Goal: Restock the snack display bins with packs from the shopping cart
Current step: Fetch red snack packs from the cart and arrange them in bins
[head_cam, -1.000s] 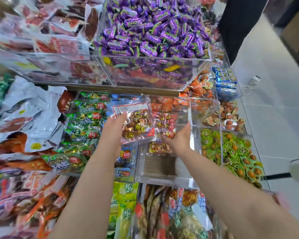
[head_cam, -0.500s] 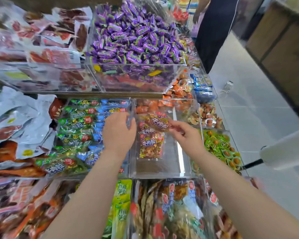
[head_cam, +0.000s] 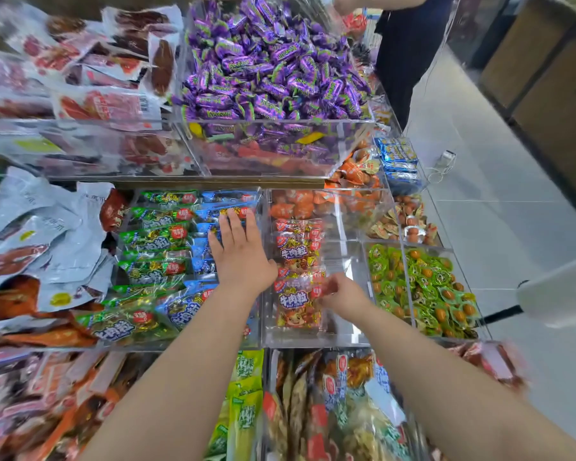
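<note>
My left hand [head_cam: 241, 252] lies flat, fingers straight and slightly spread, on the blue packs [head_cam: 188, 306] along the right edge of the left bin [head_cam: 147, 347]. My right hand [head_cam: 345, 294], somewhat blurred, has its fingers curled onto the right edge of a red pack [head_cam: 296, 309], pinching it. That pack lies in the clear middle bin [head_cam: 343, 337], along its left wall near the front edge, with a second red pack [head_cam: 298, 244] just behind it, towards the back.
</note>
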A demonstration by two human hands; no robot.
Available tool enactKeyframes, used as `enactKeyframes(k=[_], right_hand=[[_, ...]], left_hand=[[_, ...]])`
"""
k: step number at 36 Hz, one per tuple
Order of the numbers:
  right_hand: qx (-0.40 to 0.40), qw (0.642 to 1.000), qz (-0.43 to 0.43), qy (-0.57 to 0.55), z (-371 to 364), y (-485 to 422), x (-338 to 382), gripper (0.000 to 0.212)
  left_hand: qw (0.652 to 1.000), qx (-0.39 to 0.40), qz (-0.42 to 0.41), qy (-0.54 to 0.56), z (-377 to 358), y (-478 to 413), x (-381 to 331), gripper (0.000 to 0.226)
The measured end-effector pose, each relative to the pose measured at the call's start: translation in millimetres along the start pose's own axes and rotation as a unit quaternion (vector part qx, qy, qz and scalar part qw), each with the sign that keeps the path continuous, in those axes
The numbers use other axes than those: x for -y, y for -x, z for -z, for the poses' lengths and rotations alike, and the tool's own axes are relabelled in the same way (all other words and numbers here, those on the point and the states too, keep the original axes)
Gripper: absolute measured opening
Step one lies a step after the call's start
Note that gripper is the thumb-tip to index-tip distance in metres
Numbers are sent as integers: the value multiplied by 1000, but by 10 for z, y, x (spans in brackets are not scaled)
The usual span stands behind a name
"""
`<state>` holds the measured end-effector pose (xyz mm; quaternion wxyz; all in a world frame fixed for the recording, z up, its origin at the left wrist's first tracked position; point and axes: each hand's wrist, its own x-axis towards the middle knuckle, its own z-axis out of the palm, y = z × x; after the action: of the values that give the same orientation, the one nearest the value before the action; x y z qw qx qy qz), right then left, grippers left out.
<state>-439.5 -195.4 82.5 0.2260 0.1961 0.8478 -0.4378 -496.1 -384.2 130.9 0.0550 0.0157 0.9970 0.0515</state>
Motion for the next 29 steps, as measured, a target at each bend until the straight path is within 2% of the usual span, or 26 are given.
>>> enactKeyframes(k=[2,4,7,10,13,15,17,19,22,24,26,29], right_hand=[[-36,996,-55,-58,-94,-89,-45,72],[-39,992,-96,-69,-155,-153,-59,113],[9,983,-124,-135,-258,-277,-54,133],[14,981,-129,-145,-346,-400,-43,132],[32,981,-102,-164,-374,-477,-51,108],[30,990,-65,-122,-351,-501,-80,119],[-33,996,-12,-80,-304,-504,-90,115],[-106,990,38,-90,-256,-511,-89,94],[-144,980,83,-114,-256,-566,-38,76],[-144,978,94,-115,-297,-613,25,81],[-149,978,74,-128,-366,-668,80,99],[-125,966,67,-218,-487,-726,88,108]], left_hand=[[1000,-3,1,0,1,5,-4,101],[1000,-6,3,-5,-8,3,-6,100],[1000,-10,4,-8,-23,-14,-11,100],[1000,-14,6,-8,-35,-26,-9,100],[1000,-16,5,-7,-40,-23,-4,101],[1000,-16,5,-7,-37,-19,-7,100],[1000,-19,4,-9,-36,-16,-10,100],[1000,-20,4,-10,-34,-20,-11,99],[1000,-18,4,-7,-31,-16,-11,99],[1000,-24,4,-5,-31,-12,-14,99],[999,-33,7,-9,-45,-11,-20,98],[999,-41,9,-16,-70,-22,-24,97]])
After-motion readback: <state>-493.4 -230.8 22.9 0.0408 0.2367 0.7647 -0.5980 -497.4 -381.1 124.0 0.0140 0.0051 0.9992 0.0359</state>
